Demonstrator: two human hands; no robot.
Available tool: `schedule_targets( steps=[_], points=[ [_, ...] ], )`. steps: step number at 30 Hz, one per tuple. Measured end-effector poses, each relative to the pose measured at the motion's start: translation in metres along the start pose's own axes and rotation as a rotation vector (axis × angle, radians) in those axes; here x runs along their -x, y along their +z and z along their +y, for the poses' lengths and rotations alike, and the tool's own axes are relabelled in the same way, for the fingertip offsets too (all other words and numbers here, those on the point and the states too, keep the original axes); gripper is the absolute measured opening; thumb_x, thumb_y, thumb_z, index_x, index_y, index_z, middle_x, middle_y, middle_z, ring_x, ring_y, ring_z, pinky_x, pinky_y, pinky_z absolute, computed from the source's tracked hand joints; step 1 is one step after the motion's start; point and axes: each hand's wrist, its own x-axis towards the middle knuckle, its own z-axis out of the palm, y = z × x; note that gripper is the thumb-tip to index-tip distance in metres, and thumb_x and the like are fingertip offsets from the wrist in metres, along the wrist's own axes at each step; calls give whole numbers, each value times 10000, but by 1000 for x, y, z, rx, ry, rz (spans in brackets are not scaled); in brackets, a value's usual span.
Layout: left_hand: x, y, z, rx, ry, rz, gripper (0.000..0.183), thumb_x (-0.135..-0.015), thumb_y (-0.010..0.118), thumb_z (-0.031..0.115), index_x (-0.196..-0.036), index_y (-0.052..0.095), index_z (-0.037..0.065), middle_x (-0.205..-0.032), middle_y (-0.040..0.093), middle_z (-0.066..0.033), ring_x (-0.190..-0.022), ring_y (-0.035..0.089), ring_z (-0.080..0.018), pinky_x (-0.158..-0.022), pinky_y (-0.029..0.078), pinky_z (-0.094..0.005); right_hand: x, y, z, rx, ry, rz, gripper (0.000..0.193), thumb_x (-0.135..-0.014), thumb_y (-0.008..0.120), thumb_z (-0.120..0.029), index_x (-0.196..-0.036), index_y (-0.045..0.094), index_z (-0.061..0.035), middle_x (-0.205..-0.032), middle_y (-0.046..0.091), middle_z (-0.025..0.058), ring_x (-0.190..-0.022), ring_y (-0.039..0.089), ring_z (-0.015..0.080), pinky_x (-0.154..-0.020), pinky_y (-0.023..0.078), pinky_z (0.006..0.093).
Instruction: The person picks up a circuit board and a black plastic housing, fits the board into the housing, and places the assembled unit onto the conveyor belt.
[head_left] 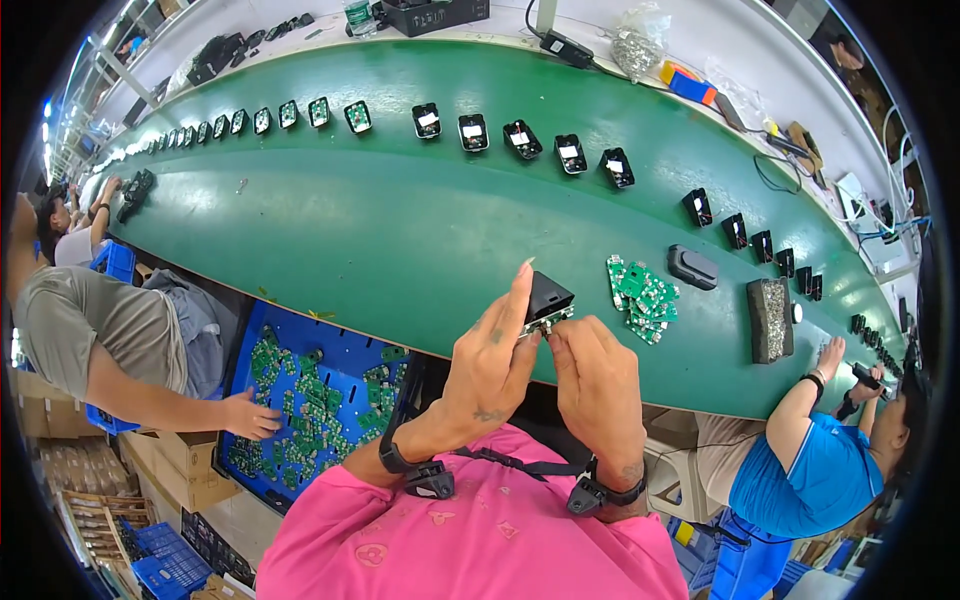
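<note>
In front of my chest, over the near edge of the green table, my left hand grips a small black plastic housing. A green circuit board shows at the housing's near end, partly covered by my fingers. My right hand is closed, its thumb and forefinger pinching at that board's edge; the exact part between the fingertips is hidden. To the right of my hands lies a loose pile of green circuit boards. Just beyond the pile rests a closed black case.
A row of open black housings runs along the green table. A blue bin of circuit boards stands at lower left, with a co-worker's hand over it. Right of the pile is a dark speckled block; another person sits at right.
</note>
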Motion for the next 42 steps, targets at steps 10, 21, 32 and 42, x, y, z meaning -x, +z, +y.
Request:
schedule_targets(
  steps=[10, 21, 32, 42],
  points=[
    [-2, -1, -4, -152, 133, -76, 695, -900, 575, 4, -1533, 290, -20, -1260, 569, -265, -1056, 611, -436, -875, 521, -447, 2, -2, 2, -32, 50, 58, 30, -893, 636, -11, -896, 611, 4, -783, 611, 152, -682, 608, 349, -584, 459, 414],
    [-2, 4, 0, -253, 166, -72, 704, -875, 588, -8, -1521, 309, -20, -1198, 586, -258, -1014, 627, -405, -855, 535, -432, 6, 2, 4, 25, 0, 106, 29, -875, 635, 9, -891, 612, 0, -754, 607, 152, -630, 596, 354, -540, 443, 421],
    [2, 11, -12, 188, -282, -244, 570, -928, 584, 15, -1475, 424, 12, -1149, 655, -157, -976, 657, -202, -837, 549, -344, 23, 11, 23, -3, 49, 191, 112, -896, 666, -83, -968, 612, -16, -843, 642, 152, -706, 647, 340, -591, 514, 426],
    [25, 15, -38, 654, -463, -354, 553, -912, 641, 32, -1438, 471, 28, -1140, 647, -103, -921, 624, -139, -766, 545, -295, 44, 23, 48, -146, 235, 80, 182, -874, 721, -165, -863, 611, -21, -827, 636, 128, -670, 624, 327, -593, 487, 404]
  ],
)
